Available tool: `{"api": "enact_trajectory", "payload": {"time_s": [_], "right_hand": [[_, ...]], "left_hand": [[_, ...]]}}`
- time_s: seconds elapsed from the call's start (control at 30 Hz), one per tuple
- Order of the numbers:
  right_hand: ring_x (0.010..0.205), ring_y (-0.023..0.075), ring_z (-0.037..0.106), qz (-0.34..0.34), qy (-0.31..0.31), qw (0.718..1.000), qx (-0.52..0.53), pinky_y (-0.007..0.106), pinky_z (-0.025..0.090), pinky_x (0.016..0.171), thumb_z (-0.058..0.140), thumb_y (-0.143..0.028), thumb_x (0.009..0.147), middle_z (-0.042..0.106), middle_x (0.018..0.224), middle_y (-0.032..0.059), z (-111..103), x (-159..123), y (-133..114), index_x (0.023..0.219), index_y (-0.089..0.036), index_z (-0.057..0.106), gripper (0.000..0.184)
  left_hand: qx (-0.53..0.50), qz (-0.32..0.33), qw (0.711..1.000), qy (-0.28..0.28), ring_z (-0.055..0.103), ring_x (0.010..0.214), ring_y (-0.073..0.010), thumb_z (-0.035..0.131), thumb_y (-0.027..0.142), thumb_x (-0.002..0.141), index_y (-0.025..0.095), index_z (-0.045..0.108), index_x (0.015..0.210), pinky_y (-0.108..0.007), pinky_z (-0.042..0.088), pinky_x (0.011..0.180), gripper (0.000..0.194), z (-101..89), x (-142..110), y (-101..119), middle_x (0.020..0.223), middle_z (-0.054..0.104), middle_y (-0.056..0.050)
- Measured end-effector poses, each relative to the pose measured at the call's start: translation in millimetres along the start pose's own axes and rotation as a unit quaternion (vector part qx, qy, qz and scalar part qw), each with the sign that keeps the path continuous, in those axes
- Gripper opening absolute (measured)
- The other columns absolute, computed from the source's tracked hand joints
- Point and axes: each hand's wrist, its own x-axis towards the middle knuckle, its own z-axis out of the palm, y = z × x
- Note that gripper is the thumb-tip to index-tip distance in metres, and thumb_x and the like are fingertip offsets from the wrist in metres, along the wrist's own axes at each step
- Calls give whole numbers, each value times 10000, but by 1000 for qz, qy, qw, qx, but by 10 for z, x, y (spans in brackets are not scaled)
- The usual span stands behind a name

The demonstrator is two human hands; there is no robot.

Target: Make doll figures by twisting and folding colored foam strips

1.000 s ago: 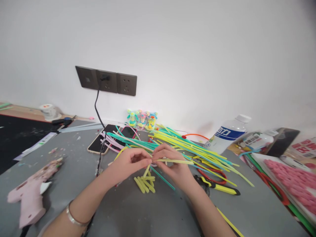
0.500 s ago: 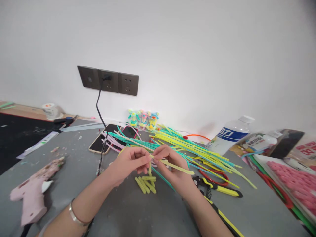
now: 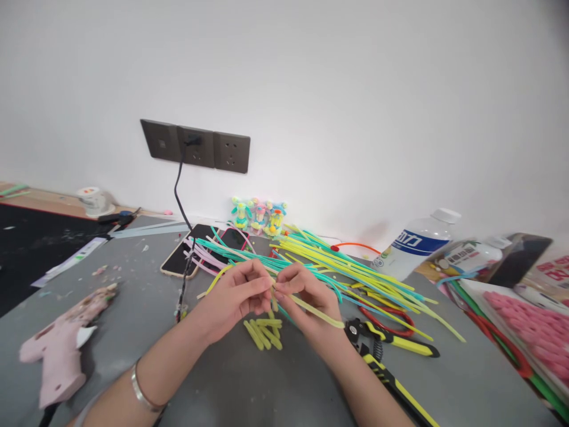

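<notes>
A pale yellow pipe cleaner runs between my two hands in the middle of the view. My left hand pinches it at one end, where a short bent piece hangs down below the fingertips. Close against it, my right hand grips the same pipe cleaner, and the long free part sticks out past the palm to the right. Several short cut yellow pipe cleaner pieces lie on the grey table just beneath my hands. The exact bend between the fingertips is hidden.
Long green and yellow pipe cleaners lie behind my hands. Yellow-black pliers rest at right, a pink glue gun at left. Two phones and three small fuzzy figures are at the back. A bottle stands right.
My fingers have shifted slightly on the pipe cleaner, and its free right end has swung a little down and left. Both hands still hold it close together.
</notes>
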Motion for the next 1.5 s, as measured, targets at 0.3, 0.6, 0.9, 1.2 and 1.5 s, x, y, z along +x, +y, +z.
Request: {"api": "enact_trajectory", "payload": {"time_s": [0.3,0.6,0.9,1.2,1.5], "right_hand": [[843,216,633,-10,-44,999,-11,357,518,735,687,-144,843,667,916,67,1,-27,-15,1038,-245,642,224],[732,194,627,-11,41,999,-25,333,500,661,689,-180,860,698,787,43,-77,11,-15,901,-244,734,88],[656,171,585,126,-14,984,125,290,477,585,742,-389,812,647,704,30,-138,76,-11,740,-215,726,189],[602,134,517,241,-140,928,249,271,464,592,758,-429,784,581,685,-1,-125,60,-67,734,-193,667,258],[619,124,508,267,-107,922,258,252,431,597,725,-429,823,567,700,-7,-110,39,-32,760,-179,639,272]], "left_hand": [[-47,11,998,28,567,521,-64,744,289,807,167,559,735,-149,458,514,233,7,30,4,579,607,37],[-12,-24,1000,3,598,585,-77,699,248,833,163,561,751,-167,466,545,182,-7,10,40,657,630,20],[88,-77,992,-54,610,588,-82,783,340,772,141,643,752,-174,463,554,244,-52,-19,6,687,684,-17],[86,-133,984,-87,520,528,-61,852,370,668,124,687,714,-173,412,465,300,-62,-24,-28,687,612,-7],[116,-123,982,-81,462,462,-52,768,379,769,141,637,773,-175,383,442,272,-51,-25,-26,590,550,34]]}}
